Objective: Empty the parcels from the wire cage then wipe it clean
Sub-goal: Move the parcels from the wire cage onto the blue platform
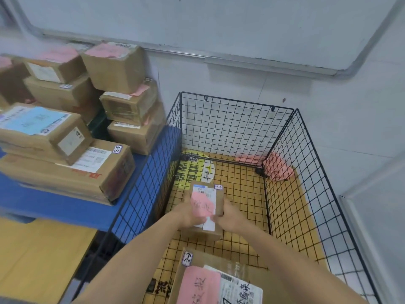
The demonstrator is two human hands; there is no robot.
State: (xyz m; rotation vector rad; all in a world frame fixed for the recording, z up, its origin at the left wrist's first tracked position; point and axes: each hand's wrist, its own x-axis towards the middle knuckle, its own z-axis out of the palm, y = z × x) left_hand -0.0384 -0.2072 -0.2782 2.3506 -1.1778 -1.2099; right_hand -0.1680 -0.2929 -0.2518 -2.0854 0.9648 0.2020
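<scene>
A small parcel (205, 207) is being gripped at both sides by left hand (190, 212) and right hand (228, 216) inside the wire cage (236, 121). Emptying is nearly finished: another parcel (214, 279) is waiting inside; wiping not yet started; many boxes (65, 132) stacked outside.

A pale grey-blue wall (328, 119) fills the back of the room under soft, even light. High on it hangs a whiteboard (219, 23) with rounded corners, a grey metal frame and a narrow tray ledge (241, 60) along its lower edge. A blue desk (54, 207) stands at the left against the wall. The floor (311, 207) is yellowish wood-toned and carries a round yellow-green sticker (190, 170) with printed characters. A tan surface (32, 260) lies lower left, and a pale panel (377, 227) rises at the right.
</scene>
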